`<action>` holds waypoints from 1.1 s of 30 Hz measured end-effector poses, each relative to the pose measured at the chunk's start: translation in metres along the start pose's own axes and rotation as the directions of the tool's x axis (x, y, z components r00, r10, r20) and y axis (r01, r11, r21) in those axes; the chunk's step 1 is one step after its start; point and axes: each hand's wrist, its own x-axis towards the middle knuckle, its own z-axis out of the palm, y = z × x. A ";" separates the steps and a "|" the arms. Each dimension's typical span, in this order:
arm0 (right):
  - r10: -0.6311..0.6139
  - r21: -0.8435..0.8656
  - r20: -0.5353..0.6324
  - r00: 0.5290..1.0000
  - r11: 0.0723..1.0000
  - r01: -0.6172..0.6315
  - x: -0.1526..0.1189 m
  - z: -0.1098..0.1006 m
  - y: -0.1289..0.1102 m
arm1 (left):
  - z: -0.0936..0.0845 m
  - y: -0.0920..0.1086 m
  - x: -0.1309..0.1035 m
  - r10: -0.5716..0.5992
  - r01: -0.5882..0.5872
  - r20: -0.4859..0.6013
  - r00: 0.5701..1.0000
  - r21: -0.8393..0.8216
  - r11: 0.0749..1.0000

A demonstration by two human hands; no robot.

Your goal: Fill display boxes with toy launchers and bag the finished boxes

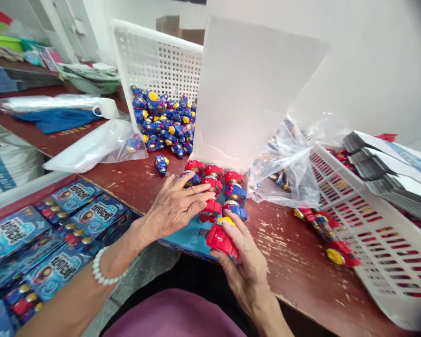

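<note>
Head view: a red toy (221, 239) with a yellow part is gripped between the thumb and fingers of the right hand (246, 257), over the near end of a box (184, 239). Red and blue toys (214, 172) stand in rows inside it. The left hand (177, 204) is open, palm down, fingers spread over these toys; whether it presses on them I cannot tell. Behind, the white lid (256, 89) stands raised. One blue toy (161, 164) lies on the desk (277, 238), left of the box, near a white basket (157, 54) with many more. Right of the box sit a clear bag (291, 164) and a slotted basket (379, 252). A mug (107, 108) stands farther left, beyond printed packs (100, 213).
</note>
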 end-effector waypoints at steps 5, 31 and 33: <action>0.000 0.031 0.061 0.998 1.000 -0.002 -0.004 -0.006 -0.006 | -0.003 -0.001 -0.004 -0.005 0.006 0.020 1.000 -0.047 0.999; 0.001 -0.121 0.266 0.964 0.992 0.032 0.002 0.022 -0.001 | -0.005 -0.021 -0.006 -0.141 0.030 -0.170 0.975 -0.531 0.847; 0.005 -0.151 0.207 0.978 0.988 0.027 -0.001 0.015 -0.008 | -0.006 -0.049 -0.002 -0.350 0.163 -0.251 0.902 -0.552 0.818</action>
